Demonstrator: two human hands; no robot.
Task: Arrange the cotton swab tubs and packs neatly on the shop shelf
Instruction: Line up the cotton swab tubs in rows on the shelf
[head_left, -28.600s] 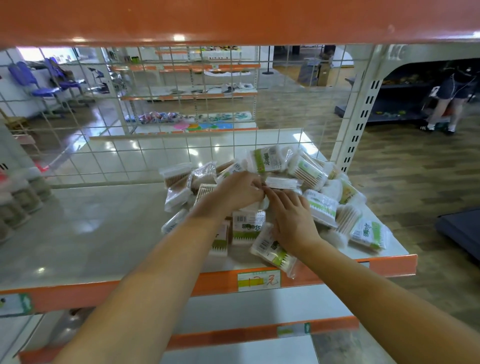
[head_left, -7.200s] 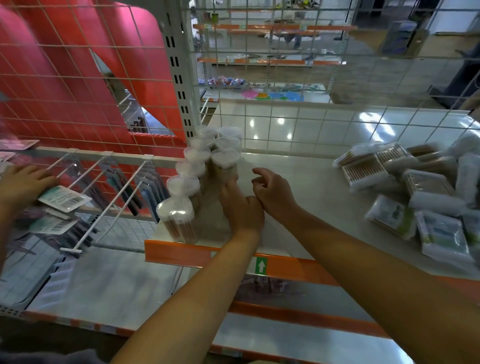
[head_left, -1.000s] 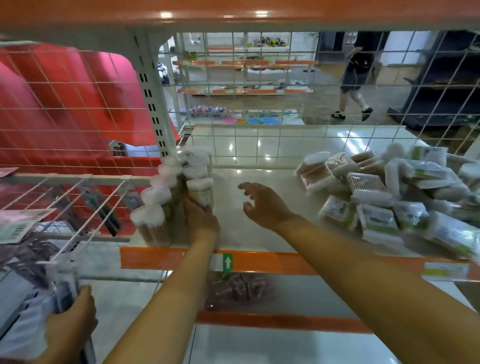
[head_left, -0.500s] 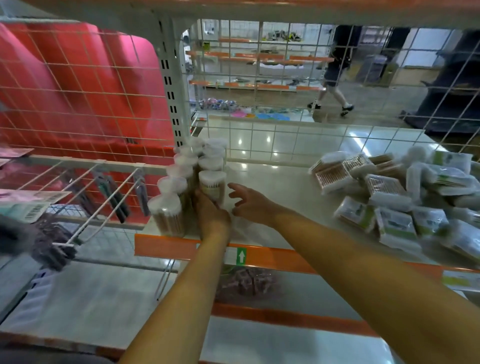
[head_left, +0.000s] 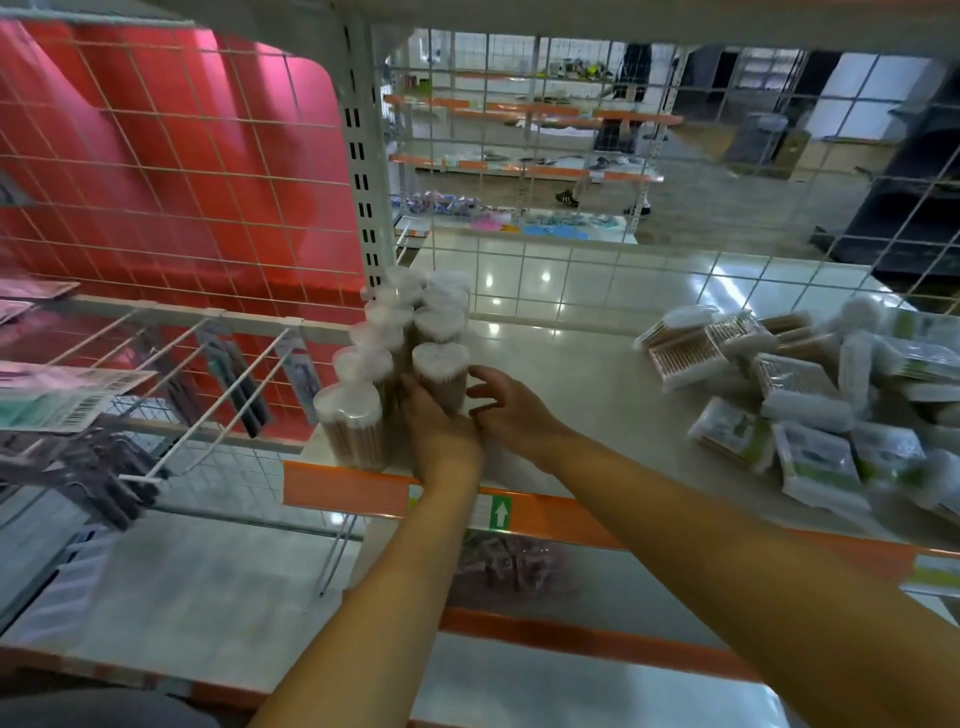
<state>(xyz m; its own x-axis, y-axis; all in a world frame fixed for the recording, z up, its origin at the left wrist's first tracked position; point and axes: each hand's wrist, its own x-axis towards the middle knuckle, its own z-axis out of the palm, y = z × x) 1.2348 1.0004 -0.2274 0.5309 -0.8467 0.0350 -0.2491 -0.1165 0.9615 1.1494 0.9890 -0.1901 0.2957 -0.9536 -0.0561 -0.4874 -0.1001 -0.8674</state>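
- Since a moment ago, right hand (head_left: 511, 408) has closed in beside the front tub (head_left: 440, 373), fingers loosely curled, barely touching.
- Left hand (head_left: 441, 434) seemingly cups its base, steadying the row at the shelf (head_left: 582, 374)'s left edge.

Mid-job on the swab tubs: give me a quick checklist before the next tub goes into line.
1. Left hand grips the front tub of the right row: ok.
2. Right hand free, fingers loose beside that tub: ok.
3. Tubs upright in two rows: ok.
4. Front left tub sits near the shelf's orange edge; margin: cannot tell.
5. Bare shelf between the tubs and the packs: ok.
6. Packs stacked neatly: not ok, loose heap.
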